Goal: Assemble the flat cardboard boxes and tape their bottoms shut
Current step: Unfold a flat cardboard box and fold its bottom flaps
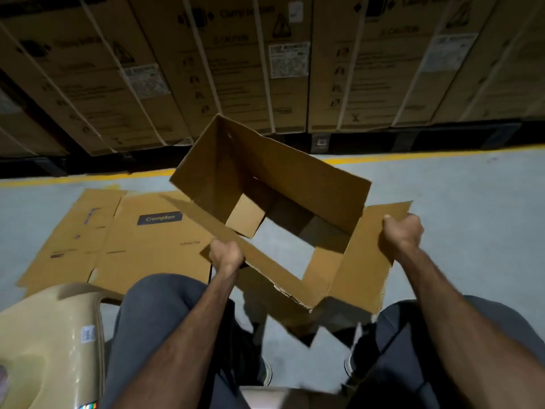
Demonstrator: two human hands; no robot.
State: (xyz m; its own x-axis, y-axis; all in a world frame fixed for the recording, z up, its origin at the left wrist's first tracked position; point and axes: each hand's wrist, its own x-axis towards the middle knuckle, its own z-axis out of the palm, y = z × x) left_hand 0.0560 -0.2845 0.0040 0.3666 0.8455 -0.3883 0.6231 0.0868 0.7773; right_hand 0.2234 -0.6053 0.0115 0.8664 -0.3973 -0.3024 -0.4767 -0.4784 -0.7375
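Note:
I hold an opened-up brown cardboard box in the air above my knees, its open end facing me so I look through it to the floor. My left hand grips the near left flap edge. My right hand grips the right flap. One small inner flap is folded inward inside the box. A flat, unfolded box printed "Crompton" lies on the grey floor to the left, beneath and behind the held box.
A beige plastic stool stands at my lower left. A row of large strapped cartons on dark pallets lines the back, behind a yellow floor line. Grey floor extends to the right.

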